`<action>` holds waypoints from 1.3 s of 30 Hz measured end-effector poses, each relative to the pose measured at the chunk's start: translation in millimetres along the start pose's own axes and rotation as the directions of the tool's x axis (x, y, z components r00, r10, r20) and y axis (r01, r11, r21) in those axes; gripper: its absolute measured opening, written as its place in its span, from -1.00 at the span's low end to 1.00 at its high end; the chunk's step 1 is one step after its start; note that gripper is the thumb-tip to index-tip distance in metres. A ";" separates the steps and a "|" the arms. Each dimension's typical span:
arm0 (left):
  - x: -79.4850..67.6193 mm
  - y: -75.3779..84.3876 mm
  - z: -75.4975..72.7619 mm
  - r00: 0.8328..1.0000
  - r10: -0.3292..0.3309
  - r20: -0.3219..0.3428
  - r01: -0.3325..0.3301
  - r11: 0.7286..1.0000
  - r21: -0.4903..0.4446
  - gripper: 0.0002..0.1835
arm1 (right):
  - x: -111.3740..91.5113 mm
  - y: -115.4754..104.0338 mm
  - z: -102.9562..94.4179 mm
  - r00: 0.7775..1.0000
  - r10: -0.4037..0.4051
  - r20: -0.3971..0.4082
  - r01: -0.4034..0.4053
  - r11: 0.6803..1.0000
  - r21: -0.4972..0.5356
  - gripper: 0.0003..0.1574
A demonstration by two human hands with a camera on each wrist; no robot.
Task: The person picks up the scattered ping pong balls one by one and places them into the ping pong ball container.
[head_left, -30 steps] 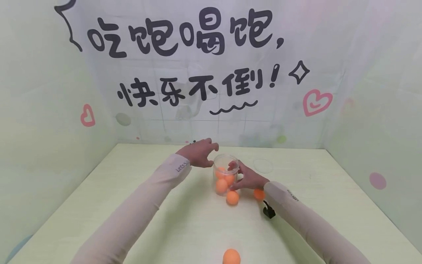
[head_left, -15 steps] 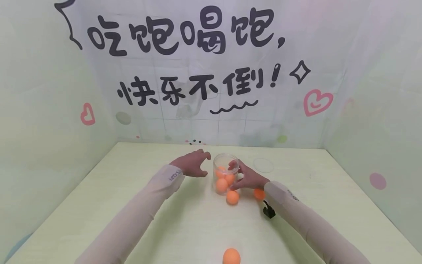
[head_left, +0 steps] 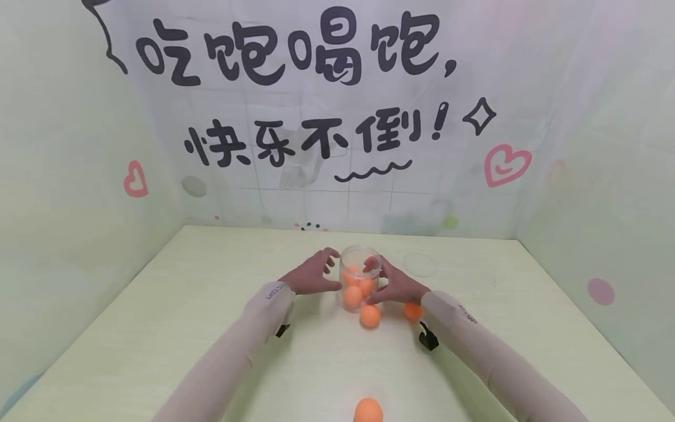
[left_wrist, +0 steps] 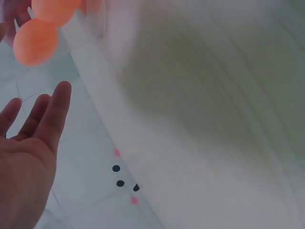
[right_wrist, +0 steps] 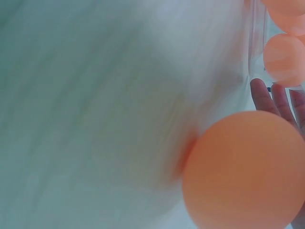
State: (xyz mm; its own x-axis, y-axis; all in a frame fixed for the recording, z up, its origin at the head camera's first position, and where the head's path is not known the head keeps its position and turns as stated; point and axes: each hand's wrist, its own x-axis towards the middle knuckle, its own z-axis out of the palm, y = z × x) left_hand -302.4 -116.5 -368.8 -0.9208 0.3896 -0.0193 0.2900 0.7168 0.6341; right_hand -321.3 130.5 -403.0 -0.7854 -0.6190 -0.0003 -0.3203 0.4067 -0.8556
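Note:
A clear round jar [head_left: 354, 258] stands upright on the table, its top uncovered, with several orange balls [head_left: 353, 297] inside. My right hand [head_left: 399, 285] holds the jar's right side, fingers behind and thumb in front. Beside the jar's left side is my left hand [head_left: 314, 273], fingers and thumb spread apart; whether its tips touch the jar I cannot tell. One orange ball [head_left: 370, 317] lies at the jar's front foot. Another ball [head_left: 413, 312] sits by my right wrist, large in the right wrist view [right_wrist: 245, 174].
A clear thin disc or ring [head_left: 420, 265] lies behind my right hand. Near the front of the table [head_left: 316, 375] rests one more orange ball [head_left: 368, 410]. Printed walls enclose the table at the back and both sides.
My left hand has come down from above the jar's left side, swung out a little left, then closed in beside the jar. The right hand and the jar have stayed put.

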 end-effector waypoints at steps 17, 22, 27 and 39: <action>3.5 -3.8 28.3 0.997 0.056 -0.057 -0.071 0.954 -0.291 -0.14 | 1.4 3.5 -2.0 0.997 -0.079 0.011 0.079 0.997 -0.004 -0.07; 4.4 -4.2 33.6 0.997 0.055 -0.049 -0.067 0.953 -0.294 -0.15 | 1.4 0.9 -0.6 1.000 -0.026 -0.007 0.026 0.999 -0.021 -0.08; 3.3 -3.0 34.3 0.998 0.040 -0.056 -0.055 0.955 -0.293 -0.14 | 2.4 1.1 -0.2 1.000 -0.023 -0.015 0.022 1.000 -0.020 -0.08; 4.2 -6.4 33.4 0.997 0.055 -0.055 -0.068 0.955 -0.288 -0.13 | 2.5 0.3 -0.1 0.999 -0.036 0.013 0.036 0.999 -0.027 -0.07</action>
State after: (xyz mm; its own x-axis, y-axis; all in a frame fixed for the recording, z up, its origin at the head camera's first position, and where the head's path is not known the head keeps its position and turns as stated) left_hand -299.4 -100.2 -398.8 -0.9166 0.3956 0.0583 0.2649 0.4914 0.8297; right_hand -323.4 129.1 -403.3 -0.7663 -0.6420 0.0236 -0.3626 0.4019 -0.8408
